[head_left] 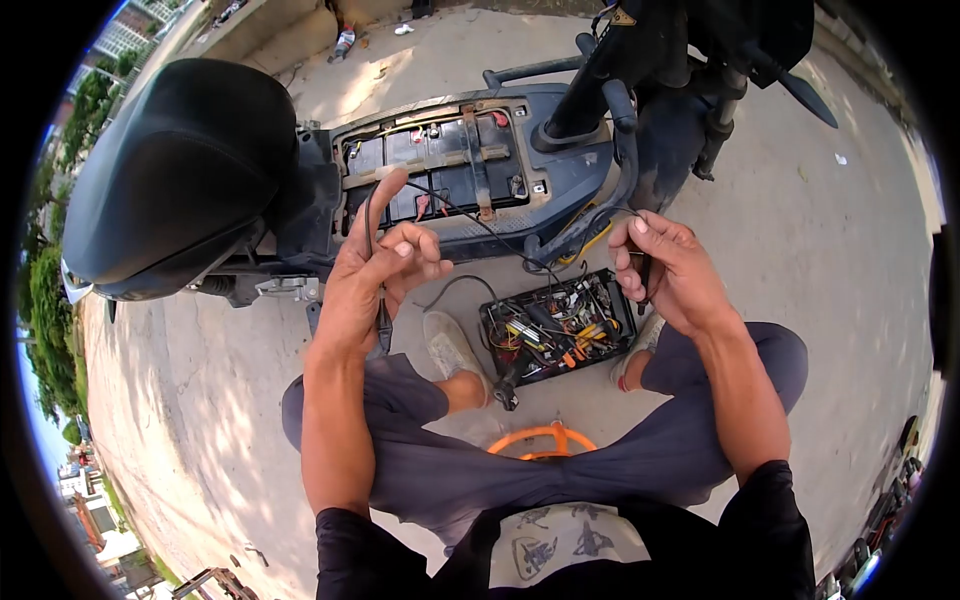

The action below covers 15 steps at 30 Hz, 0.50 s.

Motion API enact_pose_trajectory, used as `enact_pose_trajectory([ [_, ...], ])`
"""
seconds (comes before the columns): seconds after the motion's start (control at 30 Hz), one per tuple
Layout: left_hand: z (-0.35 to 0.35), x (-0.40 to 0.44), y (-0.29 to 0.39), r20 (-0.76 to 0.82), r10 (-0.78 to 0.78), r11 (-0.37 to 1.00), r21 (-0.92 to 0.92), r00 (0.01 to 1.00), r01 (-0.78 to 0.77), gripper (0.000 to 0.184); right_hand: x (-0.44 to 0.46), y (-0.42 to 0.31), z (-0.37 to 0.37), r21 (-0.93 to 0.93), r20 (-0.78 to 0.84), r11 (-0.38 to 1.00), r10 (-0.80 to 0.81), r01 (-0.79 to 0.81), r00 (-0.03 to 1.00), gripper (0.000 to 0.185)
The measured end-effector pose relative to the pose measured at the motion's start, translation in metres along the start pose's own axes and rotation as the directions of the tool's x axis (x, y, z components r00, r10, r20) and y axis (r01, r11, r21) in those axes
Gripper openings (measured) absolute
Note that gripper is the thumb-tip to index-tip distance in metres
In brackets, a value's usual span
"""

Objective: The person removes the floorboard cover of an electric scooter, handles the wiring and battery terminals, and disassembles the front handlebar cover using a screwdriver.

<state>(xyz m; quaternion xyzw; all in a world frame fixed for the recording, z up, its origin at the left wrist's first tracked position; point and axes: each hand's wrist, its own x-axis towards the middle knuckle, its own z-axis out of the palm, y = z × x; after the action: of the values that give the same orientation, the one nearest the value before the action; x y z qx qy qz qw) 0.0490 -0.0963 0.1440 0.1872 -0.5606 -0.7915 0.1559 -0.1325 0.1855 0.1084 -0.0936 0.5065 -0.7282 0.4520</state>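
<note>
"Black cable (pixel 369 225), where?"

"Up in my left hand (pixel 358 285), slack trailing past the scooter's batteries (pixel 455 185) and down toward the toolbox (pixel 585 365)."

"Grip?"

"Left is grasping it: thumb bent in, lower fingers curled, index raised with cable along it. Dark end piece (pixel 384 328) hangs near my wrist."

"Right hand (pixel 682 270)?"

"Thumb and fingers pinched on a thin dark piece (pixel 645 278). Dark line runs up to those fingertips too; can't tell if it's the same cable."

"Around that?"

"Scooter (pixel 575 170) just beyond my hands, bay uncovered, rusty strap (pixel 474 150) across the batteries. Big black seat (pixel 190 170) at left. Toolbox sits between my shoes (pixel 455 345), crammed with tools, screwdrivers among them."

"Nearer you?"

"Orange rim (pixel 540 432) between my legs. Concrete (pixel 200 400) underfoot, sunlit in patches."
</note>
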Motion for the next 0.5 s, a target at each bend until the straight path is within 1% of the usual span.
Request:
enact_pose_trajectory([
  [0.03,-0.002,-0.001,0.003,0.029,-0.050,0.997,0.062,0.998,0.048,0.072,-0.004,-0.003,0.013,0.068,-0.013,0.998,0.014,-0.013,1.000,0.033],
  [0.07,-0.003,-0.002,0.006,0.054,-0.105,0.988,0.124,0.993,0.097,0.073,-0.005,-0.007,0.017,0.178,0.074,0.984,0.012,-0.025,0.997,0.032],
  [0.1,-0.007,-0.003,0.009,0.049,-0.134,0.978,0.166,0.990,0.125,0.058,-0.007,-0.009,0.018,0.285,0.156,0.957,0.004,-0.048,0.988,0.032],
  [0.13,-0.009,-0.005,0.009,0.052,-0.135,0.937,0.332,0.990,0.110,0.050,-0.009,-0.011,0.020,0.387,0.233,0.919,-0.013,-0.081,0.972,0.031],
  [0.17,-0.010,-0.004,0.011,0.056,-0.133,0.868,0.488,0.990,0.089,0.042,-0.011,-0.013,0.022,0.463,0.274,0.884,-0.079,-0.060,0.959,0.031],
  [0.2,-0.011,-0.004,0.011,0.060,-0.130,0.775,0.629,0.990,0.064,0.036,-0.013,-0.014,0.022,0.472,0.333,0.881,-0.147,-0.030,0.931,0.031],
  [0.23,-0.017,-0.003,0.004,0.118,-0.017,0.660,0.747,0.993,-0.077,0.024,-0.013,-0.015,0.022,0.482,0.391,0.876,-0.214,-0.002,0.895,0.031],
  [0.27,-0.018,-0.004,0.003,0.123,0.023,0.595,0.796,0.992,-0.112,0.024,-0.014,-0.016,0.022,0.492,0.448,0.870,-0.277,0.024,0.850,0.032],
  [0.3,-0.018,-0.006,0.004,0.129,0.062,0.525,0.839,0.990,-0.142,0.024,-0.015,-0.021,0.024,0.495,0.543,0.869,-0.309,-0.001,0.781,0.036],
  [0.33,-0.017,-0.008,0.004,0.138,0.099,0.447,0.878,0.985,-0.168,0.024,-0.017,-0.022,0.029,0.417,0.539,0.903,-0.337,0.103,0.772,0.037],
  [0.37,-0.018,-0.009,0.006,0.198,0.179,0.228,0.945,0.964,-0.236,0.026,-0.018,-0.023,0.039,0.334,0.537,0.919,-0.367,0.208,0.760,0.039],
  [0.4,-0.019,-0.007,0.009,0.275,0.242,-0.006,0.959,0.931,-0.282,0.029,-0.018,-0.024,0.039,0.187,0.514,0.927,-0.374,0.325,0.772,0.044],
  [0.43,-0.020,-0.004,0.010,0.366,0.285,-0.239,0.922,0.886,-0.304,0.033,-0.018,-0.024,0.039,0.028,0.491,0.906,-0.381,0.423,0.783,0.049],
  [0.5,-0.028,0.000,0.010,0.446,0.327,-0.377,0.870,0.833,-0.317,0.037,-0.018,-0.030,0.039,-0.233,0.413,0.848,-0.357,0.476,0.838,0.051],
])
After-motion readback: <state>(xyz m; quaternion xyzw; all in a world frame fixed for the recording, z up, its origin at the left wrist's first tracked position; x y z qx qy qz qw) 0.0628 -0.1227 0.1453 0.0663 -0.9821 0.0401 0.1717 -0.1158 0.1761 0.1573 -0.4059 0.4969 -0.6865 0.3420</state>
